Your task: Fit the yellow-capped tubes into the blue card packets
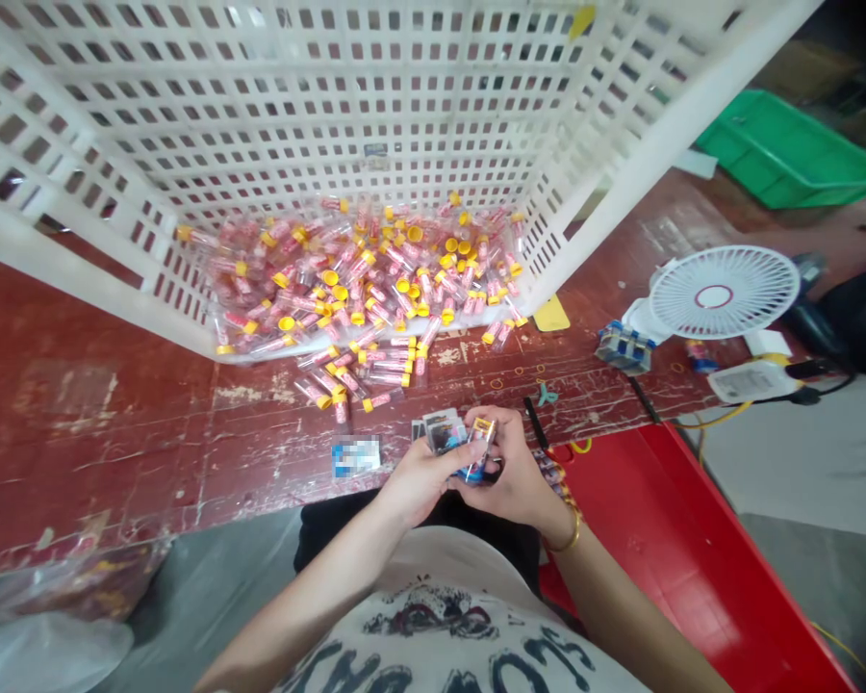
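A worn red surface (115, 423) is stretching across the view, its paint scuffing away in pale patches. A big white lattice crate (375, 96) is lying tipped on its side on it. A heap of tubes (361, 279) is spilling from the crate's open mouth onto the boards. To the right of the crate a white fan (722, 294) is sitting among cables, and beyond it a green bin (786, 154) is showing. A red bin (664, 539) is standing below and to the right of the crate, off the surface's edge.

In front of the crate, past the spilled heap, the two hands are meeting over the near edge. The left hand (419, 479) is pinching a small stack of printed cards (444, 431). The right hand (518, 476), wearing a gold bracelet, is curling closed around a single tube (482, 435) pressed against the cards. It is small and clear, yellow-capped and standing roughly upright. A blurred card (356, 457) is lying just left of the hands.
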Tool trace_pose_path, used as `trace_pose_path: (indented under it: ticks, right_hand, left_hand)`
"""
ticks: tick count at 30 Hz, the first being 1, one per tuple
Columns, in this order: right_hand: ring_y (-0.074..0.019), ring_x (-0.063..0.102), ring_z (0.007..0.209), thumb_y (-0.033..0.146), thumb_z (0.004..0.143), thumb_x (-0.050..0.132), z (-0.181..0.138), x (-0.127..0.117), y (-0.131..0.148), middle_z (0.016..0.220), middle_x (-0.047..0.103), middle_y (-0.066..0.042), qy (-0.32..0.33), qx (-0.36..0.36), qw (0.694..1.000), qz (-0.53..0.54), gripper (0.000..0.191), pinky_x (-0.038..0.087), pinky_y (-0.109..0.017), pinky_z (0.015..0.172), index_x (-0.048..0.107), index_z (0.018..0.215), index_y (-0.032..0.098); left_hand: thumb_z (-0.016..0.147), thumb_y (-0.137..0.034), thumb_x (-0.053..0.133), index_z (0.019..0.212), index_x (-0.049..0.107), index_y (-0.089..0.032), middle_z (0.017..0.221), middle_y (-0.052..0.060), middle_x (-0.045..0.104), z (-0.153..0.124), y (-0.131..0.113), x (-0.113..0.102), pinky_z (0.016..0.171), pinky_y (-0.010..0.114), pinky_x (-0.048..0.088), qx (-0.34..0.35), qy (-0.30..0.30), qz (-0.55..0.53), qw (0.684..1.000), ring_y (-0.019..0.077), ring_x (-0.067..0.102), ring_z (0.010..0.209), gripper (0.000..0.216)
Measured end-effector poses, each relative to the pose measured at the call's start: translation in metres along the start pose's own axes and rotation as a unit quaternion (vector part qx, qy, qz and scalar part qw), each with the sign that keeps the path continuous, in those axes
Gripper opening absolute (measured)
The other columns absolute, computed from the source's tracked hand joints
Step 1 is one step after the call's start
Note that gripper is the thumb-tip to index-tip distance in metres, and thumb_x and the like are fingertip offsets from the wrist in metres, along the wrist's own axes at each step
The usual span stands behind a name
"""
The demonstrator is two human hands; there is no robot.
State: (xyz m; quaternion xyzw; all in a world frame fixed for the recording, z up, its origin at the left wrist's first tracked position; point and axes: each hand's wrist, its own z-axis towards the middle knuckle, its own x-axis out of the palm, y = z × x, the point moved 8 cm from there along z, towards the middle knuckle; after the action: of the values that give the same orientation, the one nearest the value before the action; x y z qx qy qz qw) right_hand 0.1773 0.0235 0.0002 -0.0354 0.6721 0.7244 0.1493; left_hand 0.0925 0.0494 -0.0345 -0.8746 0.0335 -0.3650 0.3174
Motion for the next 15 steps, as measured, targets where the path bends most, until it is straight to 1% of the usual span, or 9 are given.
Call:
trace_pose_path:
  ticks: [4,7,8,10,12,13,14,15]
  right_hand:
    - [-0.0194,0.057,0.098,0.011,0.059,0.074,0.002,-0.003,-0.001,0.116,0.045,-0.008,-0.007,0.003,1.0,-0.003,0.07,0.054,-0.031,0.078,0.035,0.116,0.025]
    - [-0.0195,0.057,0.099,0.015,0.058,0.078,-0.002,-0.006,-0.001,0.116,0.046,-0.007,-0.02,0.015,1.0,0.014,0.069,0.053,-0.033,0.081,0.038,0.114,0.025]
    - [-0.0196,0.057,0.099,0.017,0.058,0.079,-0.007,-0.008,-0.002,0.116,0.046,-0.007,-0.036,0.019,0.999,0.026,0.069,0.052,-0.033,0.082,0.038,0.113,0.026]
    - [-0.0192,0.057,0.098,0.021,0.061,0.08,-0.03,-0.015,-0.012,0.113,0.048,-0.006,-0.103,0.033,0.993,0.039,0.067,0.051,-0.036,0.085,0.036,0.111,0.027]
    - [-0.0193,0.056,0.098,0.025,0.063,0.079,-0.067,-0.023,-0.035,0.11,0.049,-0.005,-0.183,0.064,0.981,0.013,0.065,0.048,-0.04,0.089,0.035,0.11,0.028]
    - [-0.0195,0.055,0.097,0.028,0.063,0.078,-0.089,-0.029,-0.053,0.108,0.049,-0.005,-0.221,0.093,0.971,-0.014,0.063,0.047,-0.041,0.089,0.035,0.109,0.027]
    - [-0.0203,0.055,0.097,0.031,0.063,0.078,-0.112,-0.035,-0.075,0.107,0.05,-0.005,-0.245,0.133,0.959,-0.046,0.063,0.047,-0.041,0.089,0.036,0.109,0.026]
    - [-0.0207,0.055,0.096,0.036,0.061,0.078,-0.135,-0.046,-0.1,0.106,0.05,-0.005,-0.28,0.183,0.939,-0.079,0.063,0.047,-0.04,0.087,0.036,0.107,0.025]
  left_hand:
    - [0.064,-0.032,0.082,0.091,0.07,-0.009,0.078,0.009,0.073,0.001,0.002,0.001,0.068,0.026,0.054,-0.004,-0.007,0.009,1.0,0.0184,0.07,0.07,0.038]
    - [0.064,-0.036,0.081,0.094,0.07,-0.01,0.086,0.011,0.073,0.002,0.005,0.0,0.067,0.027,0.055,-0.018,-0.002,0.034,0.999,0.0204,0.07,0.076,0.041]
    - [0.066,-0.038,0.079,0.096,0.069,-0.011,0.091,0.012,0.073,0.002,0.006,-0.002,0.067,0.028,0.055,-0.022,0.0,0.046,0.999,0.0216,0.07,0.079,0.042]
    - [0.072,-0.042,0.073,0.102,0.068,-0.012,0.1,0.013,0.072,0.002,0.009,-0.009,0.068,0.031,0.057,-0.032,-0.005,0.065,0.997,0.0241,0.069,0.087,0.043]
    - [0.079,-0.041,0.066,0.107,0.066,-0.012,0.107,0.015,0.07,0.0,0.012,-0.02,0.07,0.035,0.057,-0.046,-0.017,0.075,0.996,0.0258,0.068,0.092,0.041]
    - [0.081,-0.039,0.063,0.11,0.065,-0.012,0.109,0.015,0.069,-0.001,0.014,-0.025,0.072,0.036,0.057,-0.052,-0.022,0.078,0.995,0.0262,0.067,0.093,0.039]
    - [0.082,-0.035,0.063,0.112,0.064,-0.013,0.109,0.015,0.069,-0.002,0.015,-0.031,0.072,0.038,0.058,-0.056,-0.027,0.086,0.994,0.0265,0.067,0.093,0.038]
    - [0.082,-0.032,0.063,0.114,0.063,-0.013,0.109,0.015,0.069,-0.002,0.017,-0.035,0.072,0.039,0.058,-0.058,-0.025,0.098,0.993,0.0267,0.067,0.094,0.038]
